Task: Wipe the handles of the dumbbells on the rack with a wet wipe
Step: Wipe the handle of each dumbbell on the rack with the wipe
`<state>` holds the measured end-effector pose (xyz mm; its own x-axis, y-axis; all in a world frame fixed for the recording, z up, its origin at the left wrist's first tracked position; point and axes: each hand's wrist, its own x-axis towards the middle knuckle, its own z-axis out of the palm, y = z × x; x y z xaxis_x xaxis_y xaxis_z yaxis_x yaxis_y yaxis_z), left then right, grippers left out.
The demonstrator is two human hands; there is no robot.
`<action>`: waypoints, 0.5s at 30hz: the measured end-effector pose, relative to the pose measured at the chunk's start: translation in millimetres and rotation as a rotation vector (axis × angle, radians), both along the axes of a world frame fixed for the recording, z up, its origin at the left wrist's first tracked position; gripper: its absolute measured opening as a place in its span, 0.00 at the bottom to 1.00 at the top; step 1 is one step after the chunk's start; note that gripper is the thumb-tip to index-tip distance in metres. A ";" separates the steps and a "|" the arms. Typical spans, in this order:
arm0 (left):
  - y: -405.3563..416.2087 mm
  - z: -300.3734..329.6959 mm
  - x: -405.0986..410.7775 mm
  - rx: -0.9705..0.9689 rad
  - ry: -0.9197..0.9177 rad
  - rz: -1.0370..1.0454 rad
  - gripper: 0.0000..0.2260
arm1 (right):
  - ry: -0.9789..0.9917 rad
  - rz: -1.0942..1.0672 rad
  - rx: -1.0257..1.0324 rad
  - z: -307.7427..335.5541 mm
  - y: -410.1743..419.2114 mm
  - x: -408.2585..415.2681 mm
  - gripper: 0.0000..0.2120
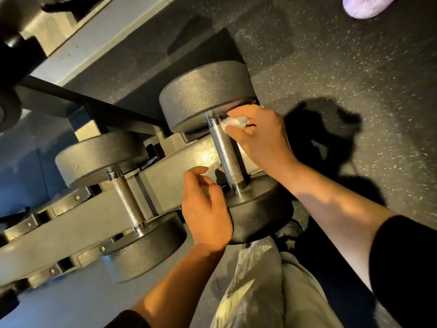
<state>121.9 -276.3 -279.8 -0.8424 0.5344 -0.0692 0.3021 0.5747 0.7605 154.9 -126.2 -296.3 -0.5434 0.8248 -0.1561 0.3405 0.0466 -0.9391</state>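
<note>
Two black round-headed dumbbells lie on a grey metal rack (71, 235). The right dumbbell has a knurled steel handle (226, 155) between its far head (203, 95) and near head (262, 211). My right hand (260, 138) grips a crumpled white wet wipe (234, 123) at the top end of that handle, just under the far head. My left hand (205, 209) rests against the near head with its fingers loosely curled, holding nothing. The left dumbbell's handle (127, 202) stands bare.
Speckled black rubber flooring (354, 67) spreads to the right. A person's light shoe (366, 5) shows at the top right. My leg in light trousers (264, 292) is below the rack's right end. More rack shelves and dark weights (9, 107) sit at the upper left.
</note>
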 end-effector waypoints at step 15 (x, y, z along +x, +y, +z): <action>-0.1 -4.3 -2.4 0.010 -0.023 0.004 0.08 | -0.108 0.095 -0.001 -4.7 -11.6 13.6 0.09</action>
<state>119.5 -276.4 -284.1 -0.8425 0.5322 -0.0830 0.2824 0.5677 0.7733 168.5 -137.8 -301.0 -0.5989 0.7705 -0.2182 0.4335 0.0828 -0.8974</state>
